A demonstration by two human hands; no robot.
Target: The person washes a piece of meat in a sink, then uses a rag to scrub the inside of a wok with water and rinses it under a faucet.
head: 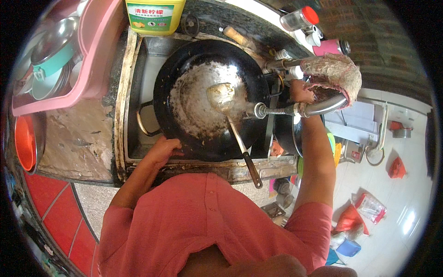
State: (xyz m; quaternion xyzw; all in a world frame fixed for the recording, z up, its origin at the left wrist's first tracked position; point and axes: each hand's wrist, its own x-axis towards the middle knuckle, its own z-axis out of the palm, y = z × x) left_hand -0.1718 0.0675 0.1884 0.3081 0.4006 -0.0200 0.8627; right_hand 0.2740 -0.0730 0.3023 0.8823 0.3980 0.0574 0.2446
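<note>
A large black wok [204, 138] sits over a metal sink [147, 65], its inside pale and stained with small scraps stuck to it. Across it lies a metal wok spatula [232, 124], blade in the bowl and dark handle past the near rim. My left hand [168, 149] grips the wok's near left rim, just below a loop handle [147, 126]. My right hand [300, 91] is at the far right, beside the faucet [287, 110] and partly hidden by the frayed cloth [332, 74] wrapped around its pipe; its fingers cannot be made out.
A yellow detergent tub [155, 15] stands behind the sink. Left, a pink basin [93, 69] holds dishes, with an orange bowl [26, 143] nearby. Jars, including a red-lidded one [299, 19], line the back ledge. Bags [349, 220] lie on the floor at right.
</note>
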